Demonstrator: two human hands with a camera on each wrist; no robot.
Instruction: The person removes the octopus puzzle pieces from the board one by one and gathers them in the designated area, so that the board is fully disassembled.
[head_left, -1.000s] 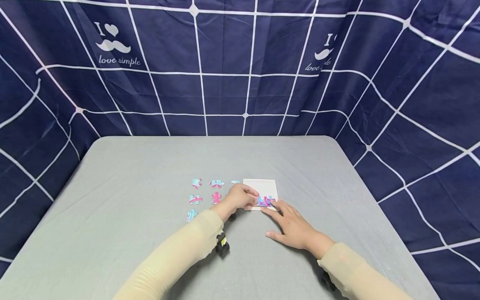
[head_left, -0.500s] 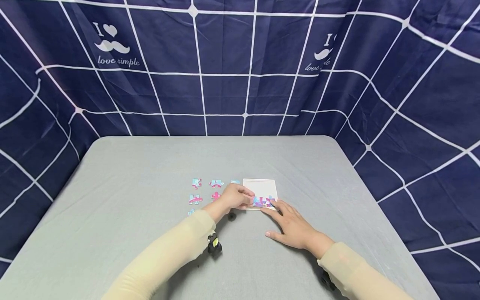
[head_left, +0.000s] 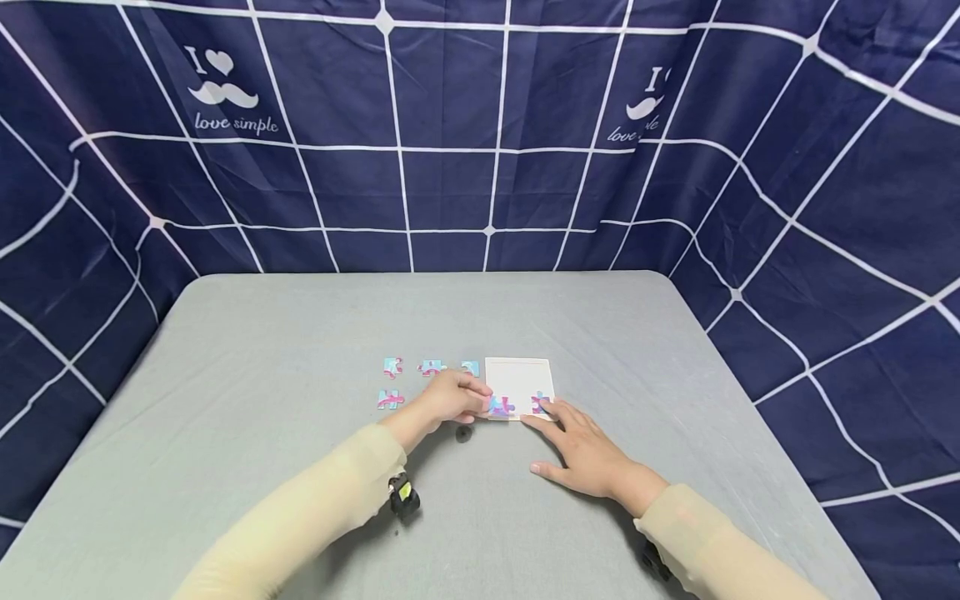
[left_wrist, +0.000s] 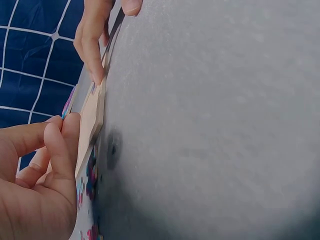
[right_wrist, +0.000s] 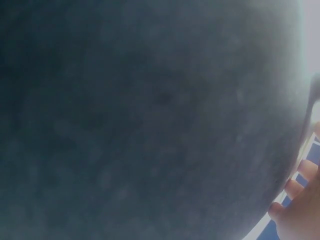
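My left hand pinches a blue, pink and purple jigsaw puzzle piece between thumb and fingers, over the lower left part of a white puzzle tray. In the left wrist view, the thumb and index finger meet at the piece's edge, and most of it is hidden behind them. At the tray's lower right corner lies another puzzle piece, partly covered by a fingertip of my right hand. The right hand's fingers are extended along the tray's rim, with the thumb spread out over the table.
Several loose puzzle pieces lie left of the tray, among them an upper left piece, one below it and one beside the tray. The left arm covers part of that area. A small dark round spot shows on the grey table.
My left hand has slid left along the tray with the pinched puzzle piece, widening the gap to the corner piece. The right hand has stayed in place.
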